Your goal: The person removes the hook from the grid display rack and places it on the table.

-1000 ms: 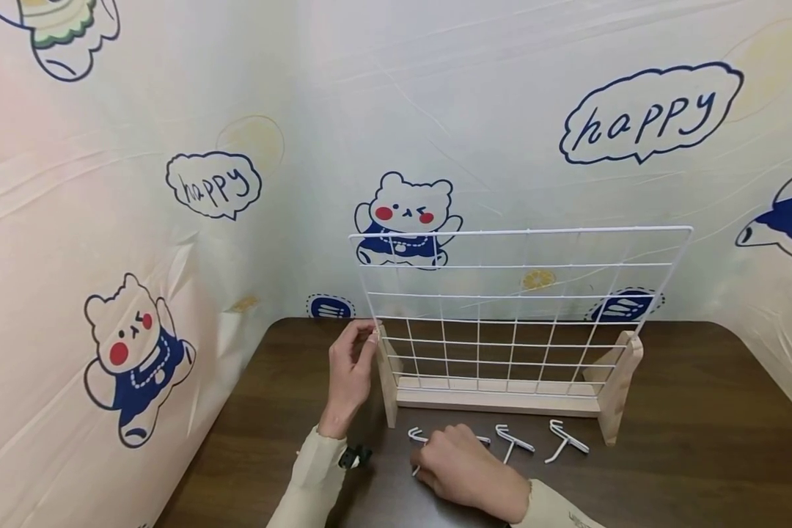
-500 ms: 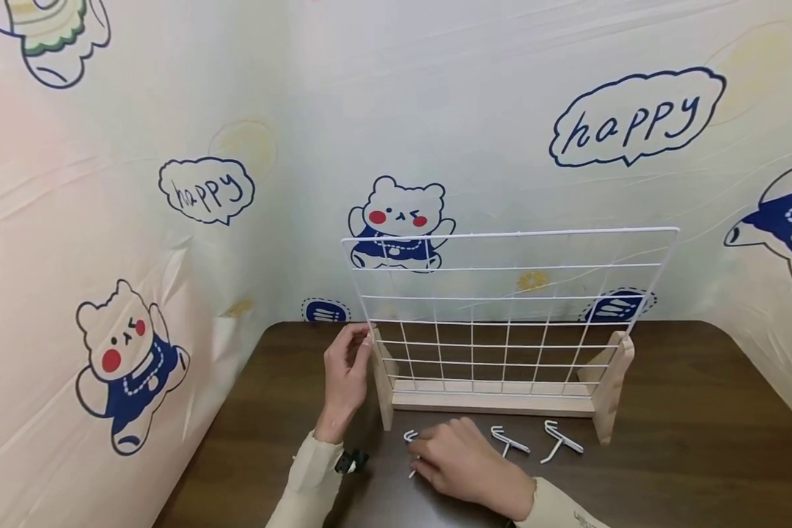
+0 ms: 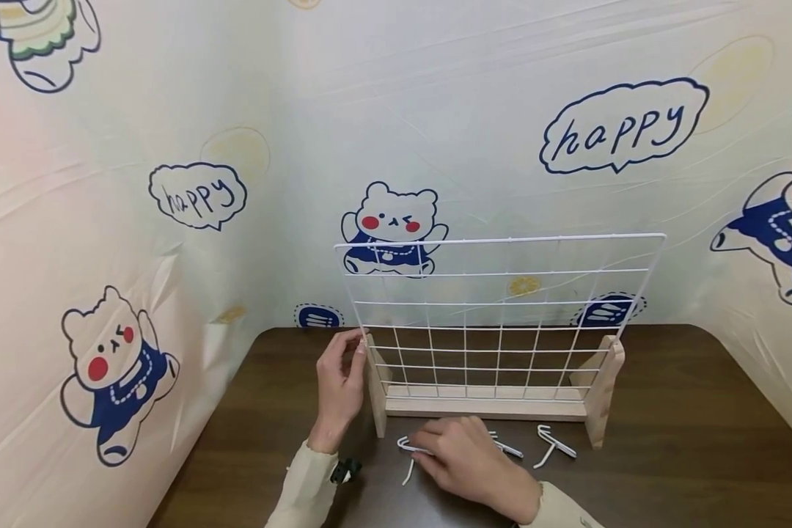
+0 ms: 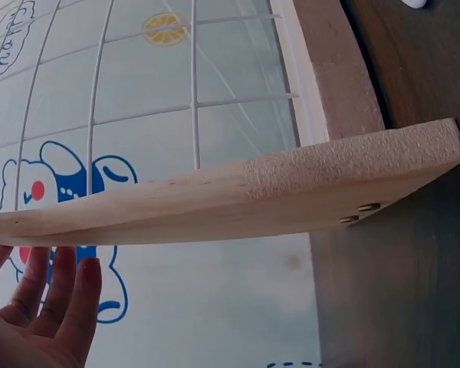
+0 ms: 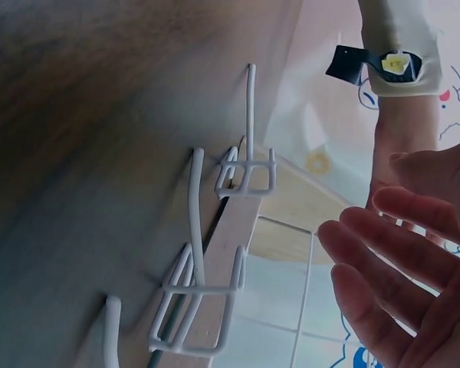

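A white wire grid panel [image 3: 499, 240] stands upright between two wooden side pieces joined by a wooden base [image 3: 485, 412]. My left hand [image 3: 338, 389] touches the left side piece [image 4: 238, 188] near its top, fingertips against its outer face. In front of the base lie several white wire hooks on the table. My right hand [image 3: 465, 458] hovers low over them with loosely bent fingers, partly covering the left hook [image 3: 408, 469] and the middle hook [image 3: 510, 450]. The right hook [image 3: 556, 444] shows whole. From the right wrist, nothing appears between that hand's fingers [image 5: 395, 276].
The dark brown wooden table [image 3: 673, 440] has rounded far corners. Behind and beside it hangs a pale printed cloth [image 3: 488, 117] with cartoon bears. A black strap [image 5: 399, 69] circles the left sleeve cuff.
The head view has shifted slightly, so the rack sits further left in it. My right hand has moved a little rightward over the hooks, uncovering more of the left one. My left hand stays at the side piece.
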The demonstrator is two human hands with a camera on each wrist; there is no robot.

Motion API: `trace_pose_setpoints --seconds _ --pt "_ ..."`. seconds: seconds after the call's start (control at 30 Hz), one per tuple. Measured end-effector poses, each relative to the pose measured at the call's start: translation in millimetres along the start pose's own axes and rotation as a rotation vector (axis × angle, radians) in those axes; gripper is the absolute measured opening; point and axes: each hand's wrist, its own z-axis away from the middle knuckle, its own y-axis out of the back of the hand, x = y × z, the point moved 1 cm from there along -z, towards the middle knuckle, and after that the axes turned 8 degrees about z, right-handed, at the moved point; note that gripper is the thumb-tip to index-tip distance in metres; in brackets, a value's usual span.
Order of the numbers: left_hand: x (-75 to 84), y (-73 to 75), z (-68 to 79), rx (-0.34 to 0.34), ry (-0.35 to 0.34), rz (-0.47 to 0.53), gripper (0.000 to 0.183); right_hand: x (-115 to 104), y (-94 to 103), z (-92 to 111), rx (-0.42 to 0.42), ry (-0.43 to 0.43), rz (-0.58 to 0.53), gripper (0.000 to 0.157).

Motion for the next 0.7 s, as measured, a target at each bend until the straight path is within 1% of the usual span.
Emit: trace_pose_setpoints --seconds 0.17,0.37,0.6,0.7 --pt "-0.7 0.2 0.3 -0.006 -0.01 -0.038 0.021 4 2.1 2 0.046 0.002 0.01 0.019" --pt "-1.2 0.3 2.3 -0.029 -0.027 -0.103 0.024 8 4.7 5 0.081 0.004 0.008 0.021" --pt "-0.8 1.5 3.9 -0.028 -0.064 -0.131 0.026 13 6.8 10 0.087 -0.011 0.015 0.023" --pt "-1.6 2.4 5.2 -0.024 -0.067 -0.131 0.027 14 7.7 13 0.079 -0.02 0.021 0.023"
